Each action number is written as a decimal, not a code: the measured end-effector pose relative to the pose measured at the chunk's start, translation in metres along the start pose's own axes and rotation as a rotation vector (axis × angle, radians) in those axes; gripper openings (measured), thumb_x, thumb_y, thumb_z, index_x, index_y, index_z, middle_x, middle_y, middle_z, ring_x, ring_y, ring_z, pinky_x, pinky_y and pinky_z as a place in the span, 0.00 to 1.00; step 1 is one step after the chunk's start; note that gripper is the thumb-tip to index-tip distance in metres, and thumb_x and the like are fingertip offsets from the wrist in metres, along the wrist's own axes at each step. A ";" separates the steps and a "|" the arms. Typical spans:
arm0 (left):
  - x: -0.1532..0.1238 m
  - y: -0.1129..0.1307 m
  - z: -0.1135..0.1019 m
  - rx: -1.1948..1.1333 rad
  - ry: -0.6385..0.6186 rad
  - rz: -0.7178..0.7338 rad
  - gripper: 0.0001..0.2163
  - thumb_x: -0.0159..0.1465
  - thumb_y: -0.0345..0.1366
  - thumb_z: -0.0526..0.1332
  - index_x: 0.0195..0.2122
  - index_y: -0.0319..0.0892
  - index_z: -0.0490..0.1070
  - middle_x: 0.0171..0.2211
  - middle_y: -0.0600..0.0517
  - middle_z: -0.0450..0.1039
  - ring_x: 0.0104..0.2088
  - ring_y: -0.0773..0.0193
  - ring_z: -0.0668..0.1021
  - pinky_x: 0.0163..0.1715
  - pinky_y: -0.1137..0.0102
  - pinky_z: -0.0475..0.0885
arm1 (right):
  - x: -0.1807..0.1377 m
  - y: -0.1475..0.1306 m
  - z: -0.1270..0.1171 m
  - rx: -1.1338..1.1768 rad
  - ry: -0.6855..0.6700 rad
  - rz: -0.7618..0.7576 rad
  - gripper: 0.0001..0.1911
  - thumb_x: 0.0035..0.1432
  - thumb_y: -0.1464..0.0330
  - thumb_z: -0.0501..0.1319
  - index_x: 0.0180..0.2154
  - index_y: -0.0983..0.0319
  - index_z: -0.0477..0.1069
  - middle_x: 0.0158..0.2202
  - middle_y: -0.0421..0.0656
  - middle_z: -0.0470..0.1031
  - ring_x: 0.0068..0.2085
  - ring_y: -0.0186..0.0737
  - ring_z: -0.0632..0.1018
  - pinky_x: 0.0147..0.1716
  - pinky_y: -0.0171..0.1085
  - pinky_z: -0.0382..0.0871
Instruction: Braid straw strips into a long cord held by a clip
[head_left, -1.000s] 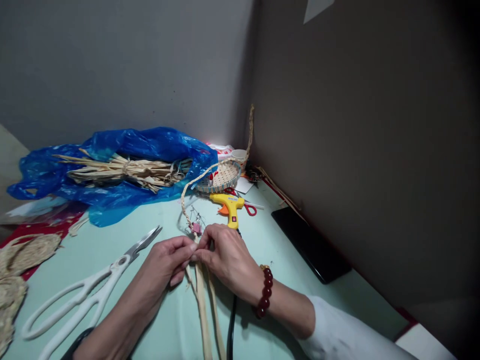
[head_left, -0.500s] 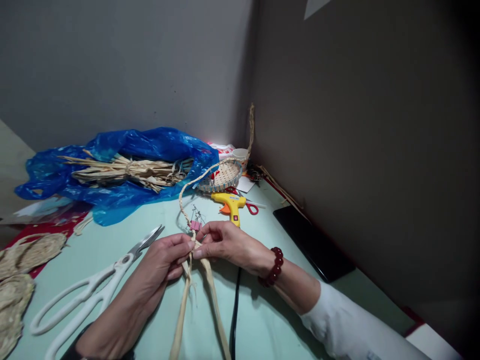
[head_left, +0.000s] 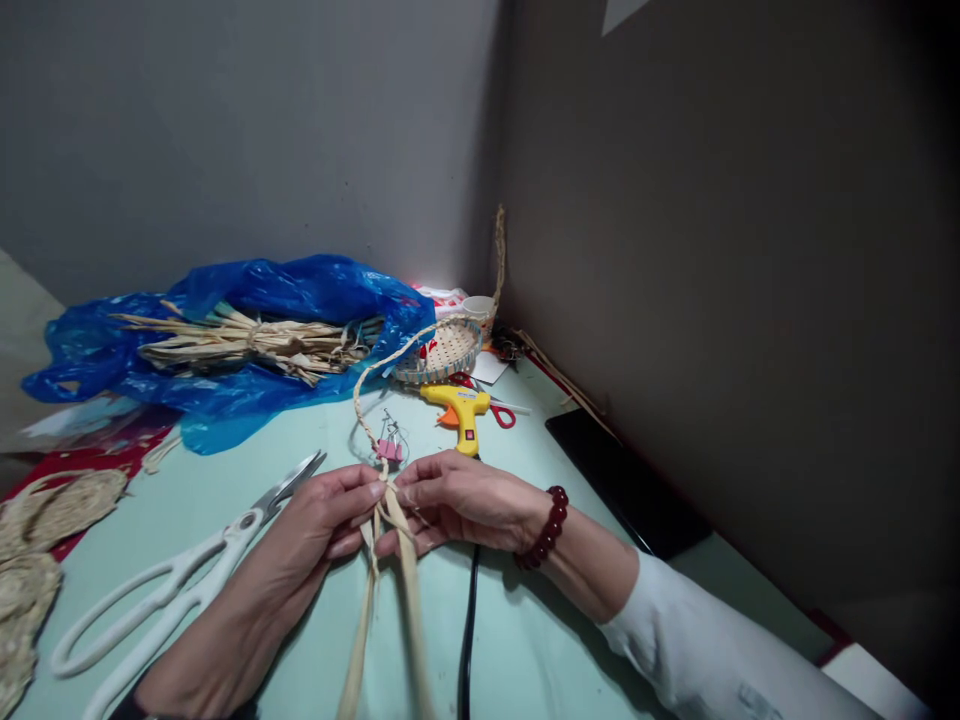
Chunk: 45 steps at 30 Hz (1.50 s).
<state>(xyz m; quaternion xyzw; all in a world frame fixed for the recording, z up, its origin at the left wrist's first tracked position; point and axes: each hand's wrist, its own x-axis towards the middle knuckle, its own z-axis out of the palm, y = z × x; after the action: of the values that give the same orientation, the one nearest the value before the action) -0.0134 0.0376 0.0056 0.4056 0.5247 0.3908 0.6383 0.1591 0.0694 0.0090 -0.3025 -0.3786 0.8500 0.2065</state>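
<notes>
A thin pale braid [head_left: 366,398] of dried plant fibre curves from the small basket down to my fingers. My left hand [head_left: 334,515] pinches the braid's lower end between thumb and fingertips. On the other side, my right hand [head_left: 461,500] has its fingers closed at the same spot, around the strands just below the braid. Two long loose fibre strands [head_left: 411,610] hang down from there toward the near edge. Right above my fingertips sits a pink binder clip [head_left: 390,450] close to the braid. The tips of some right fingers are hidden behind the strands.
White-handled scissors [head_left: 187,575] lie left of my hands. Beyond are a yellow glue gun [head_left: 461,410], its black cord [head_left: 469,630], red-handled scissors [head_left: 504,415] and a small woven basket [head_left: 442,355]. A fibre bundle [head_left: 255,345] rests on a blue plastic bag [head_left: 300,280]. A black tablet-like slab [head_left: 622,485] lies right.
My right hand's fingers have shifted around the strands, and its lower fingers now reach beneath them. The right strand hangs straighter. My left hand keeps its pinch.
</notes>
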 end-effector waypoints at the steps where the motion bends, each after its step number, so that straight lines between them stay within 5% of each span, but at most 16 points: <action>1: 0.000 0.000 0.000 0.007 -0.006 0.001 0.14 0.50 0.41 0.71 0.24 0.37 0.71 0.16 0.60 0.60 0.15 0.79 0.52 0.15 0.79 0.45 | 0.000 0.001 0.001 -0.012 0.010 -0.006 0.05 0.60 0.77 0.55 0.31 0.67 0.66 0.25 0.40 0.71 0.26 0.31 0.78 0.31 0.30 0.70; 6: 0.001 0.003 0.001 -0.003 0.018 -0.024 0.15 0.47 0.43 0.72 0.23 0.38 0.71 0.15 0.59 0.62 0.16 0.79 0.52 0.14 0.80 0.42 | -0.001 0.002 0.005 -0.041 0.082 -0.053 0.06 0.56 0.76 0.61 0.27 0.66 0.67 0.21 0.37 0.68 0.23 0.27 0.71 0.27 0.28 0.65; 13: 0.003 0.000 -0.004 0.057 -0.023 -0.034 0.13 0.51 0.42 0.70 0.26 0.38 0.71 0.20 0.56 0.67 0.17 0.77 0.54 0.15 0.80 0.46 | 0.000 0.001 0.002 -0.116 0.009 -0.092 0.06 0.53 0.73 0.61 0.26 0.66 0.67 0.23 0.38 0.68 0.21 0.26 0.65 0.24 0.28 0.62; 23: 0.004 0.000 -0.007 0.079 -0.040 -0.035 0.15 0.51 0.44 0.70 0.26 0.40 0.67 0.18 0.62 0.56 0.18 0.75 0.49 0.16 0.77 0.42 | -0.010 -0.006 -0.001 -0.653 0.104 -0.154 0.07 0.51 0.79 0.56 0.31 0.64 0.66 0.23 0.38 0.71 0.29 0.32 0.75 0.31 0.29 0.67; 28: 0.003 0.000 -0.002 0.158 -0.018 -0.037 0.14 0.53 0.44 0.67 0.26 0.41 0.67 0.17 0.62 0.56 0.18 0.75 0.50 0.18 0.77 0.41 | -0.004 0.003 -0.004 -0.583 0.047 -0.129 0.02 0.58 0.75 0.54 0.33 0.63 0.62 0.25 0.40 0.72 0.26 0.34 0.76 0.27 0.31 0.68; 35: 0.001 -0.001 -0.002 0.154 0.009 -0.014 0.15 0.53 0.46 0.67 0.26 0.41 0.66 0.18 0.64 0.49 0.19 0.74 0.47 0.17 0.77 0.41 | -0.014 -0.003 0.010 -1.213 0.397 -0.521 0.08 0.59 0.72 0.58 0.28 0.64 0.72 0.23 0.39 0.71 0.27 0.32 0.68 0.28 0.31 0.58; 38: 0.001 -0.002 -0.001 0.182 -0.002 -0.003 0.15 0.55 0.46 0.65 0.25 0.41 0.64 0.18 0.64 0.50 0.19 0.74 0.48 0.17 0.76 0.42 | -0.015 0.000 0.013 -1.318 0.484 -0.607 0.08 0.59 0.76 0.57 0.30 0.64 0.74 0.27 0.41 0.74 0.29 0.33 0.70 0.31 0.32 0.58; 42: 0.003 -0.005 -0.001 0.203 -0.018 0.006 0.13 0.56 0.44 0.63 0.26 0.42 0.63 0.19 0.63 0.50 0.19 0.73 0.49 0.17 0.76 0.43 | -0.015 0.004 0.016 -1.272 0.481 -0.708 0.09 0.59 0.75 0.58 0.40 0.62 0.75 0.30 0.40 0.74 0.30 0.33 0.71 0.32 0.31 0.59; 45: 0.002 -0.005 -0.001 0.179 -0.008 -0.002 0.13 0.55 0.44 0.64 0.26 0.42 0.63 0.19 0.64 0.50 0.19 0.73 0.48 0.17 0.75 0.42 | -0.019 0.000 0.018 -1.293 0.415 -0.717 0.08 0.60 0.76 0.58 0.38 0.62 0.75 0.28 0.39 0.74 0.31 0.33 0.71 0.32 0.31 0.59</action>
<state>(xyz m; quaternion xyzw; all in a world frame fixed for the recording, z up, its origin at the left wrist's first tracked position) -0.0138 0.0379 0.0001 0.4620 0.5553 0.3400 0.6022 0.1608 0.0491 0.0255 -0.3752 -0.8288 0.2663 0.3184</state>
